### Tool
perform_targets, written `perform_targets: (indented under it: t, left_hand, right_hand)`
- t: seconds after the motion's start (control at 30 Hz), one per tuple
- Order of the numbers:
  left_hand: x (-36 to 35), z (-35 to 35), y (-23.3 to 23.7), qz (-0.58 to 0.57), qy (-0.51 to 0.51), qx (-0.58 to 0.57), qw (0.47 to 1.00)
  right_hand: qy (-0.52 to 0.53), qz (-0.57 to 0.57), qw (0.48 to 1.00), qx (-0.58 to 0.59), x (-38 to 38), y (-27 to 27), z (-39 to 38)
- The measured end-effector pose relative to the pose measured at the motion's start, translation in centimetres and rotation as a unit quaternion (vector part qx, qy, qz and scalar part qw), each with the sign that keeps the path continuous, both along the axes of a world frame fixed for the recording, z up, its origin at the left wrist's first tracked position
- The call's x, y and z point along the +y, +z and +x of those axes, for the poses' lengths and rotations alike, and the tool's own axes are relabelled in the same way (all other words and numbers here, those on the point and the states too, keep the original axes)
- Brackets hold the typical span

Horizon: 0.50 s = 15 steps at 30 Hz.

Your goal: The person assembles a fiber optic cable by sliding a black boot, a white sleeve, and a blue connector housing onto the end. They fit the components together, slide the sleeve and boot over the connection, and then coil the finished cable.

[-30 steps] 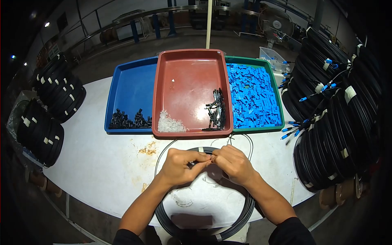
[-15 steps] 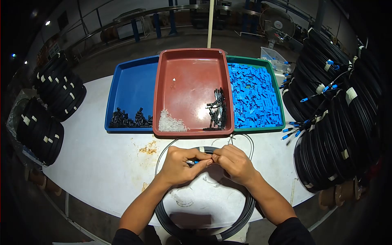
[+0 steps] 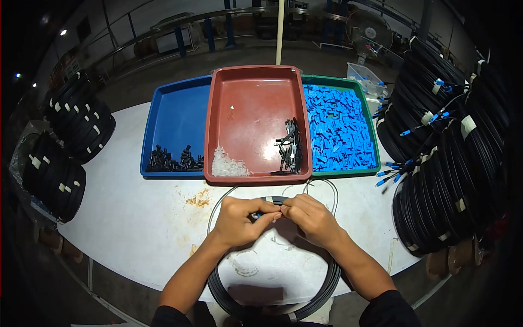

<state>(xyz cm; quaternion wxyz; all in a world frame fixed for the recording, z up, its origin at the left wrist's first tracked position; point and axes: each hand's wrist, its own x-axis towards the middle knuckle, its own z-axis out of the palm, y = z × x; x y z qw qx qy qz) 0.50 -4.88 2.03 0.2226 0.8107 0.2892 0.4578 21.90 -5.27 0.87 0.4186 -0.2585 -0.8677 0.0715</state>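
- Left hand (image 3: 238,220): fingers closed on a small blue piece (image 3: 254,216), above the cable coil (image 3: 334,272).
- Right hand (image 3: 311,217): pinched closed alongside; contents hidden.
- Completion: right-hand coils (image 3: 436,191) carry blue ends; the held piece's state is indiscernible.

Seen as a wide ring of black cable (image 3: 334,272), bound with pale tape (image 3: 269,200) and overhanging the table's (image 3: 136,229) near edge, with a small blue piece (image 3: 256,216) mostly hidden in the left hand (image 3: 239,220).
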Motion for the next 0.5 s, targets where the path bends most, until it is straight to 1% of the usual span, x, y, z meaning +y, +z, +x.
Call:
perform_targets:
  t: [0.07, 0.1, 0.13, 0.17, 0.2, 0.23, 0.27, 0.33, 0.37, 0.4, 0.43, 0.47, 0.5]
  left_hand:
    - [0.0, 0.2, 0.3, -0.166, -0.007, -0.042, 0.985]
    - [0.1, 0.5, -0.1, -0.111, -0.015, -0.061, 0.992]
    - [0.1, 0.4, 0.0, -0.110, -0.015, -0.061, 0.992]
    - [0.3, 0.3, 0.1, 0.032, -0.024, 0.005, 0.999]
    - [0.4, 0.2, 0.3, 0.172, -0.032, 0.071, 0.982]
    - [0.7, 0.1, 0.3, 0.308, -0.031, 0.123, 0.943]
    - [0.8, 0.1, 0.0, 0.308, -0.033, 0.123, 0.943]
    - [1.0, 0.0, -0.4, 0.365, -0.026, 0.159, 0.917]
    - [0.9, -0.5, -0.1, 0.304, -0.034, 0.165, 0.937]
    - [0.8, -0.4, -0.2, 0.304, -0.033, 0.165, 0.938]
    - [0.5, -0.2, -0.4, 0.164, -0.019, 0.091, 0.982]
    - [0.4, -0.1, -0.5, 0.021, -0.004, 0.013, 1.000]
    - [0.3, 0.0, -0.3, -0.059, -0.009, -0.023, 0.998]
  right_hand:
    - [-0.031, 0.088, 0.995, -0.023, -0.2, 0.2, 0.0]
    - [-0.031, 0.088, 0.995, -0.024, -0.3, 0.2, 0.1]
    - [-0.026, 0.041, 0.999, -0.014, -0.3, 0.1, 0.3]
    - [-0.022, -0.005, 1.000, -0.002, -0.3, 0.1, 0.3]
    - [-0.022, -0.005, 1.000, -0.002, -0.4, 0.1, 0.2]
    - [-0.030, -0.169, 0.984, 0.039, -0.5, 0.0, 0.2]
    - [-0.039, -0.328, 0.941, 0.079, -0.6, 0.0, 0.2]
    - [-0.023, -0.347, 0.934, 0.083, -0.3, -0.6, 0.3]
    - [-0.023, -0.271, 0.960, 0.065, -0.4, -0.7, 0.1]
    - [-0.022, -0.195, 0.980, 0.046, -0.5, -0.7, -0.1]
    - [-0.007, -0.099, 0.995, 0.009, -0.2, -0.5, 0.1]
    - [-0.005, -0.099, 0.995, 0.008, -0.2, -0.2, 0.1]
    - [-0.005, -0.017, 1.000, -0.022, -0.2, 0.1, 0.2]
